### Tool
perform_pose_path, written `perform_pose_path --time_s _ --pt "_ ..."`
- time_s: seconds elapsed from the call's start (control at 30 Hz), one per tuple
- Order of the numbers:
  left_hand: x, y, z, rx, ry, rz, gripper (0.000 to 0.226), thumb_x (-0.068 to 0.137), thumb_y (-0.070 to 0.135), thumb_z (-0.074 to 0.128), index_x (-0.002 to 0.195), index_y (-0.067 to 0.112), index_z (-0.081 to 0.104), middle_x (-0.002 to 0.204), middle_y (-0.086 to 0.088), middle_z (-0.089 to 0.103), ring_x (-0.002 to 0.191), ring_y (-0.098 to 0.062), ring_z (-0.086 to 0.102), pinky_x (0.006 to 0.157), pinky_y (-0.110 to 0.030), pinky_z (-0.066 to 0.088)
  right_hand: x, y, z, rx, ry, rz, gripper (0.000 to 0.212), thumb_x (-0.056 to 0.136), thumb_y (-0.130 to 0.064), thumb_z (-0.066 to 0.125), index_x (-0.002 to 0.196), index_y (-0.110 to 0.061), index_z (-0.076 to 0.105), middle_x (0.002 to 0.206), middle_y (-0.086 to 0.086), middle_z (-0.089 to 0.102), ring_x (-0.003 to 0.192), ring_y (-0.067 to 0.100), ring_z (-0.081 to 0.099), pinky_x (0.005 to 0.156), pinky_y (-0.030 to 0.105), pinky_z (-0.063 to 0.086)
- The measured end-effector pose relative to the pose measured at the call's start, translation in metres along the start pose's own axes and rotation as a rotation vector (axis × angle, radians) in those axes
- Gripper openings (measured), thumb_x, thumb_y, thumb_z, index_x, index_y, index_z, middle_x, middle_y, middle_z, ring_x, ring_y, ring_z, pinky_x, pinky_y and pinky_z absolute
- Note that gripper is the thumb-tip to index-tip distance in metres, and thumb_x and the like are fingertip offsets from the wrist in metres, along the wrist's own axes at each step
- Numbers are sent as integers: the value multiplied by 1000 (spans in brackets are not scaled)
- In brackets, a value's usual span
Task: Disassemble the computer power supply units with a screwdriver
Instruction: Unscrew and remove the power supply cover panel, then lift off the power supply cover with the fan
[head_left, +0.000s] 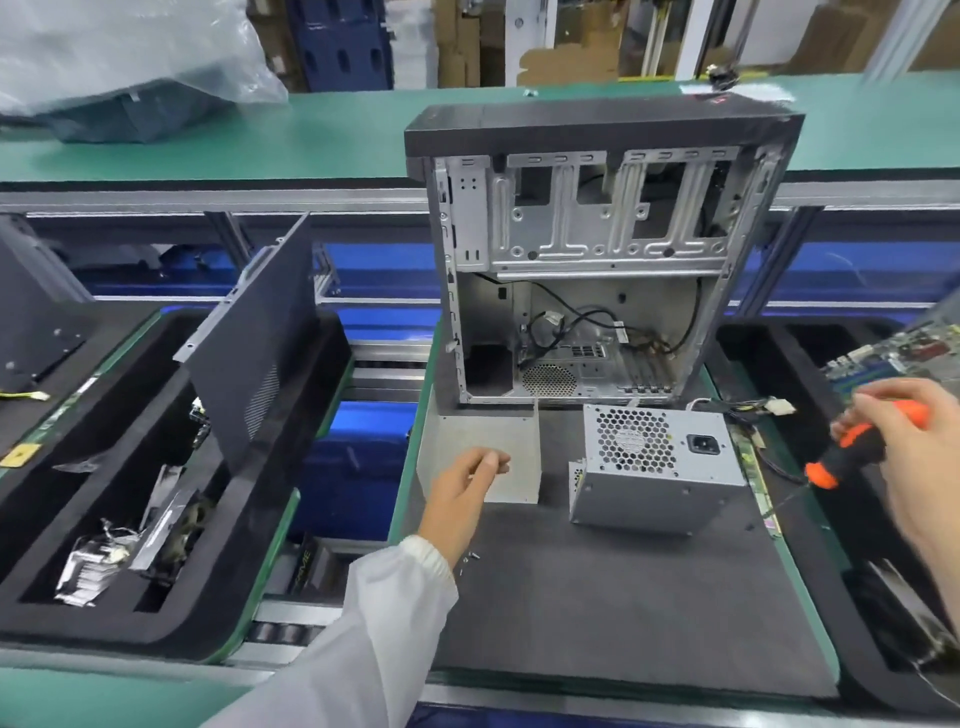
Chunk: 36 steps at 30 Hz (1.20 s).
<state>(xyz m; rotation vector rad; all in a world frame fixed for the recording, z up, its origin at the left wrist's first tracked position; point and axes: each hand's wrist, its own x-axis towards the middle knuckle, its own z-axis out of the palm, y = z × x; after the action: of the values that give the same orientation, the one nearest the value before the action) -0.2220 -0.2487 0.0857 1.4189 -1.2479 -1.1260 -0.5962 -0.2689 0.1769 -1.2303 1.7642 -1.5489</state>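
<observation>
1. Lower centre of the frame: the dark mat (623, 597) lies bare below the power supply unit (657, 467), save small screws (470, 558) at its left.
2. Centre: the open computer case (592, 249) stands upright, walling off the mat's upper edge.
3. Between case and unit runs a narrow strip, partly taken by a flat metal plate (498, 436).
4. Right: cables (748, 408) and a circuit board (904, 353) crowd the edge.
5. Left: a leaning side panel (254, 338) blocks the foam tray (156, 618).

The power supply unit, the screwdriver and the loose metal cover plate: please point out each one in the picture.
power supply unit (655, 470): head view, on its grey side wall below the fan grille.
screwdriver (852, 449): head view, on the black part of its handle.
metal cover plate (467, 434): head view, on its bare flat surface.
</observation>
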Motion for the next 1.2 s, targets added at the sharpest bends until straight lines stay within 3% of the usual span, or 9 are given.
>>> perform_pose_path --time_s 0.07,0.23,0.33,0.43,0.6,0.73,0.9,1.07,1.2 --pt "14 14 20 53 -75 13 18 101 22 51 103 15 68 104 0 69 102 -10 62 94 -25 46 -3 -9 13 -153 -164 -49 16 93 -22 59 77 -20 60 58 1 63 48 10 56 48 12 47" --pt "33 29 56 149 -181 -42 18 97 34 55 104 20 64 105 5 65 99 -9 60 78 -8 44 -5 -9 42 -797 -524 -48 29 90 -48 57 75 -23 59 68 -1 60 72 22 57 62 30 39" --pt "39 36 65 189 -241 -24 26 97 36 55 108 15 65 101 5 68 94 -8 61 74 -4 43 -1 -4 54 -831 -651 70 41 91 -56 51 85 -16 61 78 2 63 78 22 58 68 30 41" --pt "44 41 67 267 -313 -9 30 97 38 55 104 11 65 92 -1 66 80 -12 56 69 -13 42 3 0 53 -654 -779 180 43 91 -48 56 83 -5 58 60 1 58 53 19 53 53 26 40" --pt "42 43 63 73 -341 -103 23 90 26 68 106 9 67 102 -8 73 95 -15 66 92 -29 50 4 9 48 -406 -800 211 31 89 -30 66 82 0 62 53 3 55 44 15 49 44 19 39" --pt "30 35 65 -46 -363 -30 22 86 12 73 107 12 67 104 -4 74 98 -17 69 86 -24 54 -2 19 39 -417 -786 119 5 82 -31 73 77 -31 71 59 -7 62 51 11 54 49 19 42" --pt "14 18 69 13 -341 145 32 86 4 71 111 20 59 109 7 70 106 -9 65 94 -21 48 -17 28 36 -441 -667 -68 23 74 -26 82 80 -44 68 73 -25 67 62 -6 56 54 8 39" --pt "-3 -8 74 200 -382 186 35 86 8 72 112 20 53 115 4 63 114 -13 59 105 -34 45 -40 56 29 -572 -656 -102 40 66 -24 87 61 -25 48 58 -8 39 53 3 36 54 19 29" --pt "-11 -19 76 338 -393 209 35 83 12 76 106 23 52 110 10 63 108 -5 58 99 -27 46 -50 63 27 -738 -721 -149 34 69 -31 84 67 -21 52 65 -7 45 63 10 43 59 23 32"
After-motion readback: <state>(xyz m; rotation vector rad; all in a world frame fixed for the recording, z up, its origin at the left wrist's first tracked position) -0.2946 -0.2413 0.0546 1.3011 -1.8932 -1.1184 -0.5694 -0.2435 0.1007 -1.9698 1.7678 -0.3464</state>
